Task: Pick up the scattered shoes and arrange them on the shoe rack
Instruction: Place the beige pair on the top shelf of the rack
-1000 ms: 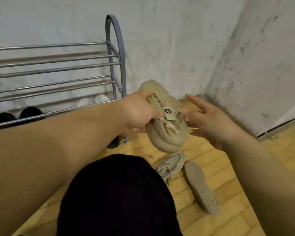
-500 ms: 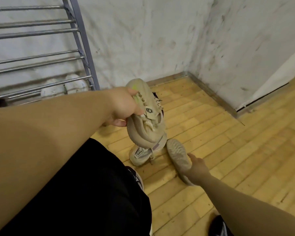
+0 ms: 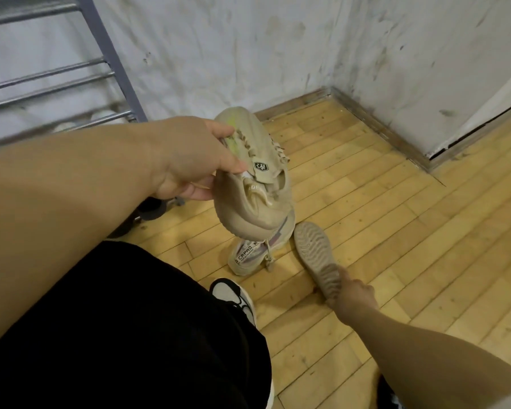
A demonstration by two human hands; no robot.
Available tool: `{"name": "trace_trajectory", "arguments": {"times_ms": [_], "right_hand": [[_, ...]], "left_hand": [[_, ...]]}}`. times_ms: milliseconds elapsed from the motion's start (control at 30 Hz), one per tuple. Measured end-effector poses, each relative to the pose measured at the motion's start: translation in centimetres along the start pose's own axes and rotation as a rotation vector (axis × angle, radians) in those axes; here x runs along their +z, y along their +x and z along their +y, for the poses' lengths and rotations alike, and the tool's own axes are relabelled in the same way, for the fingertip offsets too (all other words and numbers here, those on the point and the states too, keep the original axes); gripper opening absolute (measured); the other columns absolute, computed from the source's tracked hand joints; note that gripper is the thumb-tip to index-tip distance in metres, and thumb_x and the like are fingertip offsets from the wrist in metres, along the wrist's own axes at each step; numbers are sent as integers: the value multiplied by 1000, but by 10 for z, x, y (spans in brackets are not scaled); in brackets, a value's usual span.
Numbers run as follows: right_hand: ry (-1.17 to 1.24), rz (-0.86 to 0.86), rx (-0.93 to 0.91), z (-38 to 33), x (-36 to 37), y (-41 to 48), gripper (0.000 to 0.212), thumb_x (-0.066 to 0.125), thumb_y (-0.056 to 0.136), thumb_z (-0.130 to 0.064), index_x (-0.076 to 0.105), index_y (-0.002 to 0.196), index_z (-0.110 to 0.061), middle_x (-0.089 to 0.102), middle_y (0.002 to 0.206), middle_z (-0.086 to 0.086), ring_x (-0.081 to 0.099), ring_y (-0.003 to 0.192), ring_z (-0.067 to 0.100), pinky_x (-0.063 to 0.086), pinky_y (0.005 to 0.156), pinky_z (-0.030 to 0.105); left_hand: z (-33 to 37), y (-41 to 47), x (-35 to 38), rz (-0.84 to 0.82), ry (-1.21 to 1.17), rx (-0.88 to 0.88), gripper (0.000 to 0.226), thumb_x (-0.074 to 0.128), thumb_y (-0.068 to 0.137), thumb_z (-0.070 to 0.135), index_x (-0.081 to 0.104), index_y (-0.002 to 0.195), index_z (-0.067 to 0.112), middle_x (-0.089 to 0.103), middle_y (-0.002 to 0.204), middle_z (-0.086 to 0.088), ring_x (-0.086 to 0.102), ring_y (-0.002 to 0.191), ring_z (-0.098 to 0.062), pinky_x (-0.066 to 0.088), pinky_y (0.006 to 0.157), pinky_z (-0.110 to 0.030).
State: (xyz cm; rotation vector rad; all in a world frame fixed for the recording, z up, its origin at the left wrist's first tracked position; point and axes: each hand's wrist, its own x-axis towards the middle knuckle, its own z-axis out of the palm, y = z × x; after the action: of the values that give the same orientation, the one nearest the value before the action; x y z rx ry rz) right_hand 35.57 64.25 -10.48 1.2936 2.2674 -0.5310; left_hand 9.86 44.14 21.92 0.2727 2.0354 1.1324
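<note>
Leg in black (image 3: 124, 335): nearest, filling the lower left of the view.
Worn shoe (image 3: 233, 296): white with black trim, poking out just past the black fabric, on the wooden floor (image 3: 396, 231).
Right hand (image 3: 353, 296): low at the floor, fingers curled onto the near end of the overturned beige shoe (image 3: 314, 249); closed on it, shoe not lifted, ridged sole facing up.
Grey shoe with lettering (image 3: 254, 252): flat on the floor just left of the overturned shoe, partly hidden behind the held shoe, lace trailing at its near side.
Left hand (image 3: 189, 160): raised above the floor, thumb and fingers pinched on the tongue and collar of the held beige shoe (image 3: 248, 184).
Held beige shoe: in the air, toe pointing up and away, opening towards the camera, heel hanging low over the grey shoe.
Shoe rack (image 3: 59, 81): far left against the wall, grey frame with metal bars; pale shoes (image 3: 71, 124) blurred behind the lower bars.
Wall corner (image 3: 334, 90): farthest, scuffed white walls meeting above a grey skirting.
</note>
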Motion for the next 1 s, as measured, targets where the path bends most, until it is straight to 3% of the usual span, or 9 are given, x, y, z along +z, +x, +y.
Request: {"name": "trace_trajectory", "arguments": {"times_ms": [67,200,300,367,500,600,767,867,1000], "right_hand": [[33,-12,5,-2,-1,-1,94,66,88,-42,6,160,-42,55,136,7,46,129,33,50,100,43],[230,12,-61,-11,4,-11,99,64,79,-59,14,161,-32,61,134,6,62,107,26,54,80,36],[525,169,-92,-19,12,-21,72,49,98,-48,23,162,-27,43,156,12,50,133,33,48,101,44],[860,206,16,-29,12,-24,58,37,105,-45,27,161,-31,37,161,9,46,139,37,47,110,52],[1467,184,336,-50,-2,-23,57,35,99,-54,40,154,-38,53,139,6,65,111,36,60,91,52],[1428,239,401,-48,-2,-11,71,33,89,-67,33,155,-40,47,155,3,52,135,34,49,107,57],[1038,313,321,-36,0,-20,78,54,99,-55,13,163,-33,27,166,11,40,144,42,46,110,55],[776,187,205,-23,16,-22,98,65,87,-61,7,163,-35,14,168,11,37,144,43,49,106,53],[514,26,112,-16,34,-21,105,73,81,-55,5,160,-42,19,160,15,48,131,45,55,98,50]], "left_hand": [[4,1,1,-7,-15,14,74,74,90,6,44,149,38,66,107,3,65,52,-6,53,65,-32],[6,0,1,-4,-7,25,76,75,89,8,44,150,39,66,126,0,66,62,-10,56,67,-33],[3,-3,-1,5,-21,15,76,75,89,7,43,151,37,65,127,1,69,70,-13,57,76,-37],[1,-4,-3,11,-24,3,74,74,89,6,44,150,37,66,127,-1,71,83,-18,56,77,-36],[-1,-8,-5,24,-39,-17,71,71,91,5,45,148,37,68,125,-4,70,88,-21,53,74,-35],[-1,-11,-7,28,-58,-19,71,72,91,5,45,148,37,69,124,-4,70,85,-20,52,73,-35],[-2,-11,-10,32,-79,-9,71,73,90,6,46,147,37,68,125,-3,67,78,-17,53,75,-36],[-2,-10,-10,41,-72,-8,68,73,90,6,48,145,36,69,114,0,68,59,-11,52,70,-34],[-2,-7,-8,31,-28,-12,69,74,89,8,48,145,38,64,128,-4,63,80,-17,52,70,-33]]}}
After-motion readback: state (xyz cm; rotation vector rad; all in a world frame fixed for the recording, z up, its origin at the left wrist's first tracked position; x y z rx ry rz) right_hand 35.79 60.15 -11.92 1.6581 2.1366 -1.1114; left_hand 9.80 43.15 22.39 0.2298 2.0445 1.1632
